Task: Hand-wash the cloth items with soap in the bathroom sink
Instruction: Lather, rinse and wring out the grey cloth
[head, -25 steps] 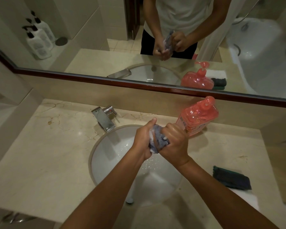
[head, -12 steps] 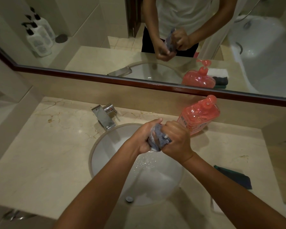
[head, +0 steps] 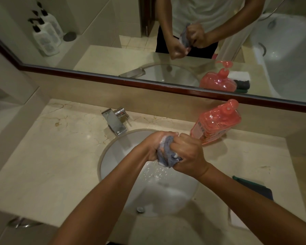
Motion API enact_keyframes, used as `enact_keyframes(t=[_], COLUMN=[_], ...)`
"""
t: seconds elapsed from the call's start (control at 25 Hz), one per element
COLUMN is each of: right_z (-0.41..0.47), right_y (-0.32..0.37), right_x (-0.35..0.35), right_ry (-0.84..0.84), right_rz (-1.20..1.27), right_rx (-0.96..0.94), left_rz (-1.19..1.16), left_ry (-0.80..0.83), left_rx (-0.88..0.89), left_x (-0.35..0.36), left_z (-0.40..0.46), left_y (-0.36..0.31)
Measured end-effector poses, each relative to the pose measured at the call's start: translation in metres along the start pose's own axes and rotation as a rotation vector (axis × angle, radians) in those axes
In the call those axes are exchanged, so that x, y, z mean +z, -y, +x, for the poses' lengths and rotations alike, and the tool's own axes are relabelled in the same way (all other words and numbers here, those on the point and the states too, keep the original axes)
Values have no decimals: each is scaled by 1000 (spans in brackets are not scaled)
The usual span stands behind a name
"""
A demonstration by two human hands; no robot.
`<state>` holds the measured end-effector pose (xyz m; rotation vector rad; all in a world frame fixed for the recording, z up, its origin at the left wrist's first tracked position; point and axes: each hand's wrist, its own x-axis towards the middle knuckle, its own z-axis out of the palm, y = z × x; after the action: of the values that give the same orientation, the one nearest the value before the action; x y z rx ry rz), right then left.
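Behind both hands [head: 173, 151], red soap bottle [head: 217, 122]; label unreadable

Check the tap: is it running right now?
Off, as far as shows: no stream falls from the tap spout into the sink. Only droplets glisten on the bowl beneath the hands.

Both hands [head: 170, 149] wringing grey cloth [head: 166, 154] over sink [head: 113, 152], soap bottle [head: 217, 121] beside

Marble counter [head: 56, 156] w/ soap bottle [head: 216, 122]; dark cloth [head: 255, 189]
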<state>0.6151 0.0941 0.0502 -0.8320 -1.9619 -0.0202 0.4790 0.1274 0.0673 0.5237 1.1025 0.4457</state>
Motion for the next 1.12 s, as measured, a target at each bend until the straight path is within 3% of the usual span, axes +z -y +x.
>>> enact_keyframes(t=[0.12, 0.24, 0.36, 0.48, 0.56, 0.76, 0.88, 1.0, 1.12], right_z=[-8, -15, -13, 10, 24, 33, 41, 47, 42], right_y=[-7, -2, 14, 25, 21, 22, 26, 30, 30], right_x=[1, 2, 2, -2, -5, -1, 5, 18, 38], right_ry=[-8, 12, -6, -130, -94, 88, 56, -84, -434], right_rz=[-18, 47, 354, 822, 1033, 1225, 1283, 1228, 1021], right_rx=[105, 488, 966, 1420, 1682, 1902, 2058, 2048, 1855], left_rz=[34, 40, 170, 270, 326, 599, 609, 532, 341], left_ry=[-29, -100, -211, -442, -523, -556, -570, -641, -700], left_rx=[138, 240, 368, 629, 782, 1159, 1183, 1070, 901], left_x=[-1, -2, 2, -2, -5, -8, -9, -2, 13], left_z=[2, 2, -3, -3, -8, -13, -11, -11, -12], left_y=[2, 6, 5, 9, 13, 17, 22, 29, 27])
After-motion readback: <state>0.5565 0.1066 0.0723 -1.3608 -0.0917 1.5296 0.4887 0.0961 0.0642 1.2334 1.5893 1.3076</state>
